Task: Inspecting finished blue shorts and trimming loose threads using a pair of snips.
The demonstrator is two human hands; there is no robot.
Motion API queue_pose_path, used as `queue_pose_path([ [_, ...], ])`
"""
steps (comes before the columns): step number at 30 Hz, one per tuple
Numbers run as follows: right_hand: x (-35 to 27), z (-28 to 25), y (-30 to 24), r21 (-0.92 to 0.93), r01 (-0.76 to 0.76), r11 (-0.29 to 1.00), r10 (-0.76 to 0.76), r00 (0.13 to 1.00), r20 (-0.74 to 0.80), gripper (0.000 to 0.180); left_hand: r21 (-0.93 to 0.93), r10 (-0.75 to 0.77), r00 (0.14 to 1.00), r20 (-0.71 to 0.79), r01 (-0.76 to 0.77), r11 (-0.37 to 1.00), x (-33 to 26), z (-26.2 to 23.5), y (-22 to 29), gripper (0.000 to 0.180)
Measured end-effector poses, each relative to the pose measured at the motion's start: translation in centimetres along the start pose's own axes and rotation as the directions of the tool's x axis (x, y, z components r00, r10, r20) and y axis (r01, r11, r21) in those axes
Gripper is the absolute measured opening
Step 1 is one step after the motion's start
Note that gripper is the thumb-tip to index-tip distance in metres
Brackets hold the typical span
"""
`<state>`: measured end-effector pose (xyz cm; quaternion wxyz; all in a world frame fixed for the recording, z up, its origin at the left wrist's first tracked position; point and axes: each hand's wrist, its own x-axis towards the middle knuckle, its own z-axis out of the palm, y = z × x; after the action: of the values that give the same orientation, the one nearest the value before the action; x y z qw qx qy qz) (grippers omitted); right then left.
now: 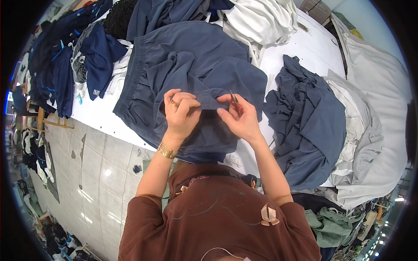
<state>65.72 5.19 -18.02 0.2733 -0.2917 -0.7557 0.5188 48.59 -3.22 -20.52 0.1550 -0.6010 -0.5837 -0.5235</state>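
A dark blue garment (pixel 191 65) lies spread on the white table (pixel 305 48) in front of me. My left hand (pixel 180 114) pinches a folded edge of its cloth, a ring on one finger and a gold bracelet at the wrist. My right hand (pixel 241 117) grips the same edge from the other side and holds small thread snips (pixel 234 99), their tips pointing up at the fabric. Both hands are close together over the garment's near part.
A second heap of dark blue garments (pixel 305 122) lies to the right, over grey and white cloth (pixel 365 130). More navy clothes (pixel 65 56) pile up at the left and white ones (pixel 261 17) at the back. Tiled floor (pixel 100 165) lies below left.
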Motion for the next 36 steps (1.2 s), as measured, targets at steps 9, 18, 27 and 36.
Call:
queue_pose_path([
  [9,-0.6,1.9,-1.0,-0.360,0.340,0.869,-0.406,0.905,-0.125,0.014,0.037,0.031,0.998,0.062,-0.034,0.999,0.7,-0.2,0.9,0.026],
  [18,-0.4,0.4,-1.8,0.387,-0.156,0.909,0.251,0.946,-0.207,0.019,-0.052,0.248,0.969,0.012,-0.247,0.968,0.2,0.2,0.7,0.026],
  [27,-2.3,-1.2,-1.4,-0.499,0.203,0.843,-0.288,0.953,-0.098,0.027,-0.023,0.271,0.963,0.006,-0.271,0.962,0.3,-0.1,0.6,0.021],
  [36,-2.4,-1.3,-1.7,-0.598,0.257,0.759,-0.302,0.953,0.026,0.024,-0.028,0.274,0.962,0.025,-0.273,0.962,0.4,-0.1,0.7,0.019],
])
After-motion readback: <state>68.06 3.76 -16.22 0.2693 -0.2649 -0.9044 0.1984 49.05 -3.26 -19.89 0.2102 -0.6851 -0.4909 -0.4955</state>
